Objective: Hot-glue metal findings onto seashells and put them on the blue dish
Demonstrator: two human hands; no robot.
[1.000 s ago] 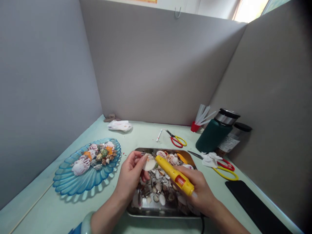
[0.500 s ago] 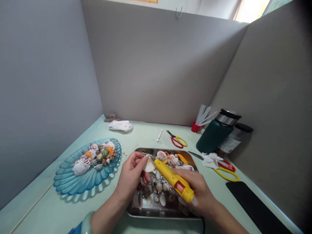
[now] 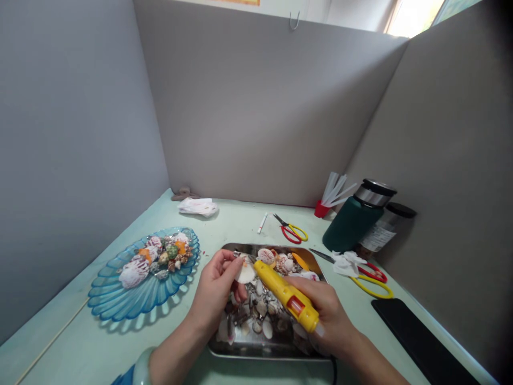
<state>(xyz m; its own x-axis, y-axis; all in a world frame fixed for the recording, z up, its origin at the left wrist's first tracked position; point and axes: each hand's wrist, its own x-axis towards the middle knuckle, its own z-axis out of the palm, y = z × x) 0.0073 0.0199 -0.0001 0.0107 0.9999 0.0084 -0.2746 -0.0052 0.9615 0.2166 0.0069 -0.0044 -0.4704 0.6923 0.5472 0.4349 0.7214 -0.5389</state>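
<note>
Pinched in the fingers of my left hand (image 3: pixel 218 280) is a white seashell (image 3: pixel 246 271), held above the tray. My right hand (image 3: pixel 326 313) is wrapped round a yellow hot glue gun (image 3: pixel 284 294), whose nozzle points at that shell. I cannot tell whether the nozzle tip touches it. Below both hands lies a metal tray (image 3: pixel 260 350) with many small shells (image 3: pixel 262 309) and larger striped ones (image 3: pixel 266 256) at its back. To the left, a blue scalloped glass dish (image 3: pixel 120 302) holds an arrangement of shells (image 3: pixel 168 254).
Scissors (image 3: pixel 294 232) lie behind the tray, and a second pair (image 3: pixel 371 286) with a white tissue (image 3: pixel 348 264) is to its right. A green bottle (image 3: pixel 352 224), a red cup of glue sticks (image 3: pixel 321 209) and a black slab (image 3: pixel 417 331) stand or lie rightward. Grey panels (image 3: pixel 256 107) enclose the table.
Almost nothing differs. The glue gun's nozzle has drawn very slightly away from the white shell; both hands keep their hold.
</note>
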